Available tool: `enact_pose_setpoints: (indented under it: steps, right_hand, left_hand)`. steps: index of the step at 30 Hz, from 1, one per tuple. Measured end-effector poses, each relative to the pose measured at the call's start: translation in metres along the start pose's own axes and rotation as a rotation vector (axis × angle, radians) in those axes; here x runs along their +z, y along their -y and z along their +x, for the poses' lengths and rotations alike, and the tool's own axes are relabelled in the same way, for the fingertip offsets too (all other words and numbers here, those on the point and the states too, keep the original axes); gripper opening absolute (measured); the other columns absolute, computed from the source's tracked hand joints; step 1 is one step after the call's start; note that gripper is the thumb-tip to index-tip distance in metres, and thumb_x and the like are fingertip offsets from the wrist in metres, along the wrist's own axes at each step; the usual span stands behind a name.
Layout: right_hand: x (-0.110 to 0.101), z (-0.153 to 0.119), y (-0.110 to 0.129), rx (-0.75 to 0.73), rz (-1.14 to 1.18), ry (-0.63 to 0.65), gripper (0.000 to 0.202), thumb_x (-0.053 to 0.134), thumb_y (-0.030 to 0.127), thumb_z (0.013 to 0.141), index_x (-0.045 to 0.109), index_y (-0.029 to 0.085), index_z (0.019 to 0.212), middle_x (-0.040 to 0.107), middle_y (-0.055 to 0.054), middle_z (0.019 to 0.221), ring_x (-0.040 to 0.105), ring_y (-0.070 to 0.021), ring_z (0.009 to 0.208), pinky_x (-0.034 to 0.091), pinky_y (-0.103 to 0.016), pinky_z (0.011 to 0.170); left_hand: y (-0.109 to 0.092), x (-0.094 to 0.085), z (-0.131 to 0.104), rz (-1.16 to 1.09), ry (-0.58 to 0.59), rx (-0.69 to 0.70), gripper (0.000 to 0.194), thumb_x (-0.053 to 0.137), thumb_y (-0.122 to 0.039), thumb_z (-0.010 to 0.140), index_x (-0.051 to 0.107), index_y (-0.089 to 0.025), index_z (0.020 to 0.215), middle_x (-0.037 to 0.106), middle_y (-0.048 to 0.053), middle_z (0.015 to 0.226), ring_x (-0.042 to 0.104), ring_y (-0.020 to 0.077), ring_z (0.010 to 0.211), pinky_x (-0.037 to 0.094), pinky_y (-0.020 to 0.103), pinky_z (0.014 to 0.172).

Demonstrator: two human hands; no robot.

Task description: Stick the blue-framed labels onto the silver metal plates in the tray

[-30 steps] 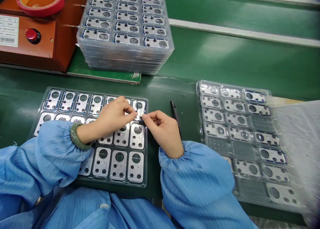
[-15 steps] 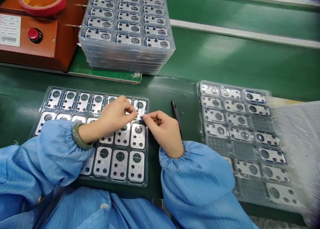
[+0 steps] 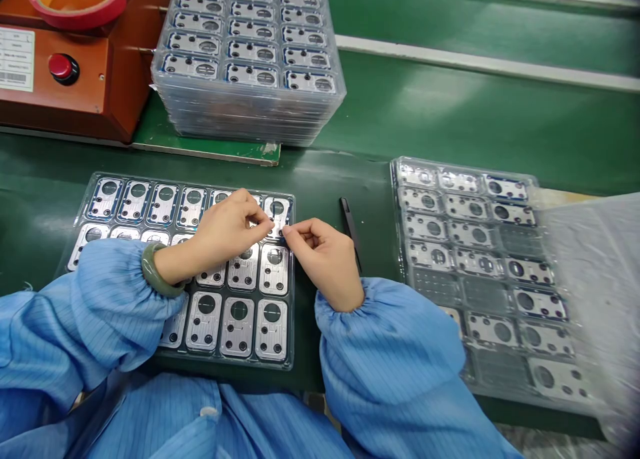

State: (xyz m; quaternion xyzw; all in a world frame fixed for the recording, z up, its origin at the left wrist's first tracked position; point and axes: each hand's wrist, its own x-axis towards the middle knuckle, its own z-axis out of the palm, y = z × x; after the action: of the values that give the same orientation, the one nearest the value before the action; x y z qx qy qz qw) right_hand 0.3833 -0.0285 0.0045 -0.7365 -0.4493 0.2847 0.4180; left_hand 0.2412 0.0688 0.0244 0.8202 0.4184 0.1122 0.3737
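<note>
My left hand (image 3: 233,224) reaches over a clear plastic tray (image 3: 291,279) of flat metal plates, its thumb and forefinger pinched at the tray's top right plate (image 3: 278,212). Opposite it, at that plate's lower right corner, my right hand (image 3: 327,255) also pinches thumb and forefinger together. Whatever the fingertips hold, if anything, is too small to make out. The plates have one large round opening and small dark rings; those in the top row show blue edges. My left hand and forearm hide part of the tray's middle rows.
A black pen-like tool (image 3: 349,227) lies right of the tray. Farther right, a second tray (image 3: 433,289) holds plates, with several bare pockets, beside a clear plastic bag (image 3: 600,279). Behind stand stacked trays (image 3: 250,109) and an orange machine (image 3: 85,105) with a red tape roll (image 3: 80,19).
The whole view has shifted slightly up and to the left. Both hands keep their pinched pose at the same plate; nothing else has visibly changed.
</note>
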Motion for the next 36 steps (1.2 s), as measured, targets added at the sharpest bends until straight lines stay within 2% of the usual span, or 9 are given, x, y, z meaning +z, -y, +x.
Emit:
enact_pose_setpoints:
  steps: [16,23,36]
  right_hand:
    - [-0.004,0.000,-0.004,-0.108,-0.081,0.024,0.018,0.059,0.032,0.082,0.068,0.018,0.074,0.063,-0.001,0.068,0.056,-0.0129,0.061,0.045,-0.027,0.061]
    - [-0.007,0.003,-0.006,-0.150,-0.102,0.052,0.017,0.060,0.032,0.082,0.068,0.019,0.074,0.063,-0.001,0.069,0.055,-0.0126,0.062,0.044,-0.026,0.061]
    - [-0.011,0.005,-0.005,-0.134,-0.160,0.118,0.015,0.061,0.031,0.081,0.067,0.019,0.075,0.062,0.000,0.068,0.055,-0.0126,0.062,0.041,-0.026,0.061]
  left_hand:
    - [0.003,0.000,-0.001,0.096,-0.008,0.064,0.018,0.056,-0.032,0.080,0.068,-0.020,0.075,0.058,0.002,0.086,0.055,0.0145,0.073,0.041,0.029,0.066]
    - [0.004,-0.002,-0.001,0.132,0.040,0.089,0.014,0.055,-0.028,0.080,0.066,-0.020,0.079,0.058,0.001,0.092,0.056,0.0127,0.071,0.040,0.028,0.064]
    - [0.003,-0.004,-0.003,0.221,0.079,0.119,0.016,0.056,-0.035,0.082,0.062,-0.020,0.087,0.056,0.002,0.099,0.055,0.0130,0.070,0.040,0.028,0.063]
